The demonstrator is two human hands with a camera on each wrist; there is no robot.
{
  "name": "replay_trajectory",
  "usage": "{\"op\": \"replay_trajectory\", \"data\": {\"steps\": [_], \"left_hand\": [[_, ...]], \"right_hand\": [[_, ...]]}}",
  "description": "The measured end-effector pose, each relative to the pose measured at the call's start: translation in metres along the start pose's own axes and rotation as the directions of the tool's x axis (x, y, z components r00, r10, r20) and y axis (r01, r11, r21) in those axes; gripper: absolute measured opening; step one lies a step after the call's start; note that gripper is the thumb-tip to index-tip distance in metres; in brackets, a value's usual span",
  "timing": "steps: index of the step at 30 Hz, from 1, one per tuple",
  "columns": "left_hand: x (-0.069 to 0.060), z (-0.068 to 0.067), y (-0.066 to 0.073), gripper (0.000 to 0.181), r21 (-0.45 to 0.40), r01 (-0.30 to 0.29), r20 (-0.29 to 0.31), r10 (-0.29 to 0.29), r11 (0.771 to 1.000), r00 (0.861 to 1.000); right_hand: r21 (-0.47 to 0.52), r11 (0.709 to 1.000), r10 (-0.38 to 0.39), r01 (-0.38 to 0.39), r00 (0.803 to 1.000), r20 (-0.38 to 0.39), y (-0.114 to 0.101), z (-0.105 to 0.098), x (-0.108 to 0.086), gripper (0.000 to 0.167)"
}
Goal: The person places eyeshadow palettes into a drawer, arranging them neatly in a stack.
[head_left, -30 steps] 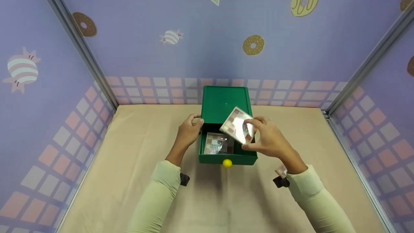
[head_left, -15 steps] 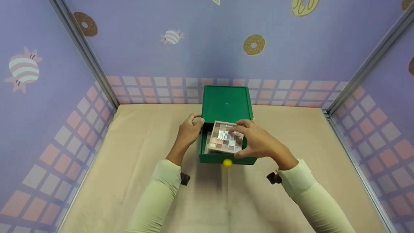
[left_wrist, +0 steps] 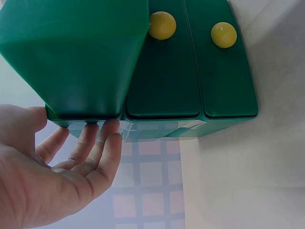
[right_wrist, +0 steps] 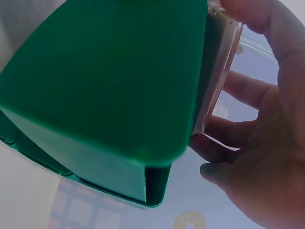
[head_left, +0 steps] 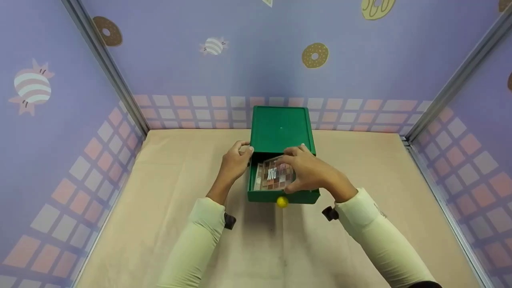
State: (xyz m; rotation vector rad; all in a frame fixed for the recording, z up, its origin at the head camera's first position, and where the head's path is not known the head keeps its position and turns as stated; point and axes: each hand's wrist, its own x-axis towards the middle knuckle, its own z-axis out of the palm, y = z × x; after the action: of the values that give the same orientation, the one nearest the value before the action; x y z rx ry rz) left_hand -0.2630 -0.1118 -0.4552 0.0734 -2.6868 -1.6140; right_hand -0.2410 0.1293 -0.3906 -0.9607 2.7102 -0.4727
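In the head view, my right hand (head_left: pixel 310 170) pinches an eyeshadow palette (head_left: pixel 276 176) by its edges, tilted inside the pulled-out top drawer (head_left: pixel 260 196). Another palette (head_left: pixel 259 176) lies in the drawer, mostly covered by the held one. From the right wrist view, the held palette (right_wrist: pixel 221 71) shows edge-on above the drawer's rim, with the thumb on one side and fingers on the other. My left hand (head_left: pixel 236 160) holds the front left corner of the green drawer cabinet (head_left: pixel 281 128); the left wrist view shows its thumb and fingertips against the corner and side.
Two lower drawers (left_wrist: pixel 164 81) are closed, each with a yellow knob (left_wrist: pixel 162 26). Another yellow knob (head_left: pixel 282 202) sticks out from the top drawer's front. Behind the cabinet stands a patterned back wall (head_left: pixel 264 60). A beige cloth (head_left: pixel 180 180) covers the table.
My right hand has brought the palette left and down from above the drawer's right side into the drawer, turning it over the other palette. The left hand stays at the cabinet's corner.
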Motion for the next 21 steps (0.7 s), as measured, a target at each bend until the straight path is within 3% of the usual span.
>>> {"op": "replay_trajectory", "data": {"steps": [5, 12, 16, 21], "left_hand": [[0.0, 0.0, 0.0, 0.042, -0.003, 0.008, -0.001, -0.008, 1.0, 1.0], [0.0, -0.001, 0.002, 0.042, -0.016, 0.012, -0.001, -0.012, 1.0, 1.0], [0.0, 0.0, 0.002, 0.041, -0.024, 0.018, -0.004, -0.018, 1.0, 1.0], [0.001, 0.001, 0.001, 0.041, -0.03, 0.026, -0.016, -0.027, 0.999, 1.0]], "right_hand": [[0.018, 1.0, 0.001, -0.001, 1.0, 0.013, 0.002, 0.004, 0.001, 0.071], [0.049, 0.997, -0.059, 0.06, 0.998, -0.037, 0.008, 0.008, -0.007, 0.07], [0.089, 0.993, -0.071, 0.079, 0.993, -0.097, 0.013, 0.008, -0.013, 0.069], [0.138, 0.99, 0.002, 0.028, 0.977, -0.212, 0.024, 0.007, -0.021, 0.064]]}}
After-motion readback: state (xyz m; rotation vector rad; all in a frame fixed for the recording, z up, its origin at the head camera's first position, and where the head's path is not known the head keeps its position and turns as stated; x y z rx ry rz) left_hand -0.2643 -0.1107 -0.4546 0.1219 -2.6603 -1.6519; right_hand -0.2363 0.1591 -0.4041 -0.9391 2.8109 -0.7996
